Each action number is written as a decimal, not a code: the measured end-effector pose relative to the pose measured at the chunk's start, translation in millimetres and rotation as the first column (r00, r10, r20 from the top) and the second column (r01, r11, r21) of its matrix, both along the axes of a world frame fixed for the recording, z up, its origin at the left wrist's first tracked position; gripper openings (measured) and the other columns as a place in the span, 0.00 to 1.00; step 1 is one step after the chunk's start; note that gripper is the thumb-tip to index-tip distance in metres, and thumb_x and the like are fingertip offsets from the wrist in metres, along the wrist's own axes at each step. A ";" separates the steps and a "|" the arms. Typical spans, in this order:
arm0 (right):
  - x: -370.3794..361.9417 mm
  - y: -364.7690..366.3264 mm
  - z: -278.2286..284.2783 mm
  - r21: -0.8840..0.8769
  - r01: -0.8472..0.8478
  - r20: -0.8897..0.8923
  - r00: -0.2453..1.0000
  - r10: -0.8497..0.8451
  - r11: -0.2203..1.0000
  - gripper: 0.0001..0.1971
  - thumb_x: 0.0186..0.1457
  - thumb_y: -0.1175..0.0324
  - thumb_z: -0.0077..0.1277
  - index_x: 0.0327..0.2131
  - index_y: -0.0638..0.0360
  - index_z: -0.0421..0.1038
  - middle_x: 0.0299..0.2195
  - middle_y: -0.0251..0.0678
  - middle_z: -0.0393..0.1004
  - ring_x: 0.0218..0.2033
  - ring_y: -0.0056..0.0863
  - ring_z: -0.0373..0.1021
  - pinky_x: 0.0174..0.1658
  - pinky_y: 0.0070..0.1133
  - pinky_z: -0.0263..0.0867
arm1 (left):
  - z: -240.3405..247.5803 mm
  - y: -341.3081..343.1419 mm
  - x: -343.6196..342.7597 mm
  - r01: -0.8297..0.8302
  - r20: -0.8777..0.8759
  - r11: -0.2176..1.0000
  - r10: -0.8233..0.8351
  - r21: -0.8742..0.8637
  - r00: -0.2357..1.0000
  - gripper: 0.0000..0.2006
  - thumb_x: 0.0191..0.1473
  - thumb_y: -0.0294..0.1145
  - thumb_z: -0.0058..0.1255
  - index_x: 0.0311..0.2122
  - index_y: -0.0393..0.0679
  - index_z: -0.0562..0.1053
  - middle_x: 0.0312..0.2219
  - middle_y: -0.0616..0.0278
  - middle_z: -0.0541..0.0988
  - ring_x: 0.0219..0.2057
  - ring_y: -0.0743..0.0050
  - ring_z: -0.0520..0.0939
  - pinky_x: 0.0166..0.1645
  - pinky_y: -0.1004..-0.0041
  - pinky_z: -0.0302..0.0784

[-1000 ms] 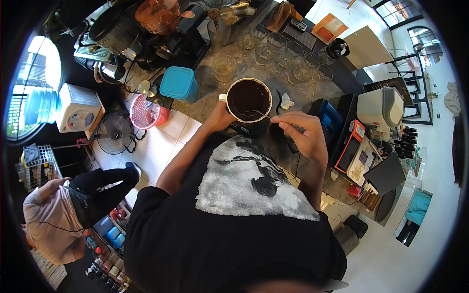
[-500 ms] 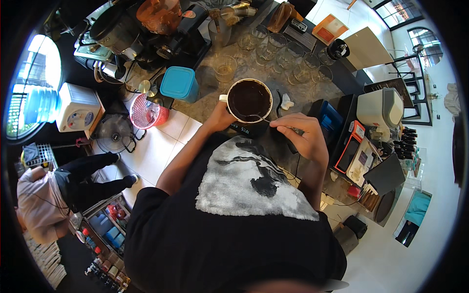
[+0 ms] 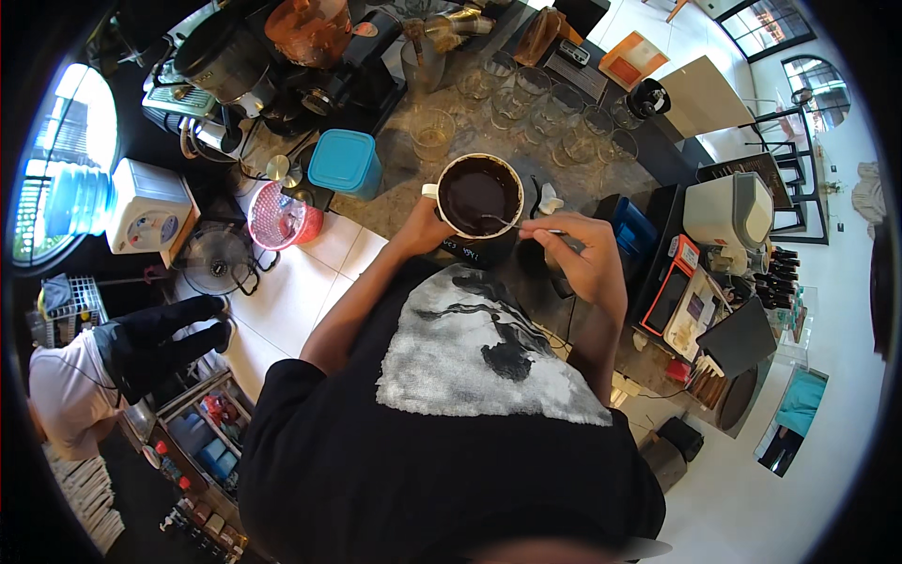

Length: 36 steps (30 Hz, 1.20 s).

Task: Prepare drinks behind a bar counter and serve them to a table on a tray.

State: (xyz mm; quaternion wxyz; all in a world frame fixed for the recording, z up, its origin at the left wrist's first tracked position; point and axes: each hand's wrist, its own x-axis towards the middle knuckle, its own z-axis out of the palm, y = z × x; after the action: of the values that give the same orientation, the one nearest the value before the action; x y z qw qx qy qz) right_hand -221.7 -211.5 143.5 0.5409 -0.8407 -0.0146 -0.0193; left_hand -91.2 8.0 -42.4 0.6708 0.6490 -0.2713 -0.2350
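Note:
A white mug filled with dark brown liquid stands near the counter's front edge, over a dark digital scale. My left hand is closed round the mug's left side, just below its handle; some of its fingers are hidden behind the mug. With my right hand I pinch the handle of a metal spoon. The spoon's bowl end dips into the liquid near the mug's right rim. A small crumpled white thing lies to the right of the mug.
Several clear glasses stand beyond the mug. A blue lidded tub sits to the left, near a coffee grinder. On the right is an orange-edged tablet. Another person bends at the far left, beside a floor fan.
The spoon and my right hand have shifted slightly, the spoon's tip now farther inside the mug. My left hand stays put. The other person at the left has moved a little.

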 end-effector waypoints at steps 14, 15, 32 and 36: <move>35.7 13.0 -27.3 -0.361 0.277 0.345 0.927 -0.148 0.891 0.05 0.55 0.71 0.61 0.34 0.61 0.81 0.31 0.37 0.76 0.36 0.37 0.70 0.45 0.29 0.62 | 7.9 -2.3 -1.5 -0.003 -0.039 0.999 0.001 -0.043 0.999 0.24 0.53 0.24 0.66 0.55 0.35 0.74 0.50 0.57 0.82 0.51 0.69 0.81 0.56 0.68 0.77; 37.6 12.0 -26.7 -0.422 0.306 0.364 0.919 -0.149 0.853 0.05 0.55 0.69 0.62 0.31 0.61 0.80 0.30 0.36 0.75 0.36 0.38 0.70 0.46 0.29 0.61 | 9.0 -3.1 -2.0 -0.009 -0.028 0.998 0.008 -0.058 1.000 0.25 0.53 0.24 0.66 0.56 0.35 0.73 0.50 0.57 0.82 0.52 0.69 0.81 0.57 0.68 0.77; 34.3 15.3 -23.2 -0.266 0.138 0.271 0.960 -0.064 0.954 0.06 0.53 0.73 0.63 0.31 0.66 0.77 0.33 0.37 0.75 0.40 0.37 0.71 0.47 0.28 0.63 | 0.0 0.3 0.0 0.029 -0.069 0.999 -0.028 0.013 0.997 0.21 0.53 0.24 0.65 0.53 0.35 0.76 0.47 0.58 0.83 0.49 0.73 0.82 0.55 0.68 0.78; 29.1 17.4 -19.1 -0.163 0.181 0.311 0.942 -0.124 0.970 0.06 0.54 0.74 0.63 0.32 0.67 0.78 0.36 0.39 0.76 0.42 0.37 0.71 0.47 0.27 0.66 | 6.4 -1.4 0.0 0.005 -0.055 1.000 -0.004 0.014 0.998 0.22 0.54 0.24 0.65 0.54 0.35 0.75 0.48 0.58 0.83 0.50 0.71 0.82 0.55 0.68 0.78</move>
State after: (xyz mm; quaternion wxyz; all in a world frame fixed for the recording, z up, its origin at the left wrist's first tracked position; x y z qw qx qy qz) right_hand -192.6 -194.1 124.4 0.4471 -0.8742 -0.0326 -0.1867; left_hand -91.2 6.6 -36.0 0.6729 0.6464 -0.2525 -0.2564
